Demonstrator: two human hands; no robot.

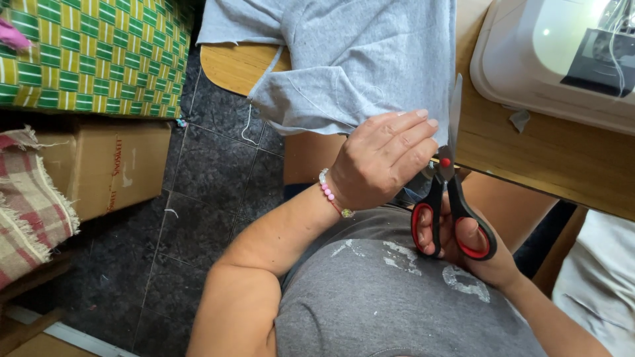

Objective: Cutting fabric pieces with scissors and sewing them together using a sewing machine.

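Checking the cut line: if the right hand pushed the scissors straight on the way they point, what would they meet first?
The right hand aims the scissors up at the grey cloth, held by the left hand; its edge probably comes first.

The light brown wooden surface [529, 155] runs across the top right, with a rounded corner at its left end. A grey knit cloth [357, 59] lies on it and hangs over the near edge. A white plastic sewing machine [522, 73] stands on it at the far right, with a small grey fabric scrap [520, 119] just beside the machine's base. Below is a dark stone-tiled floor [198, 218], where a brown cardboard box [112, 165] stands at the left.
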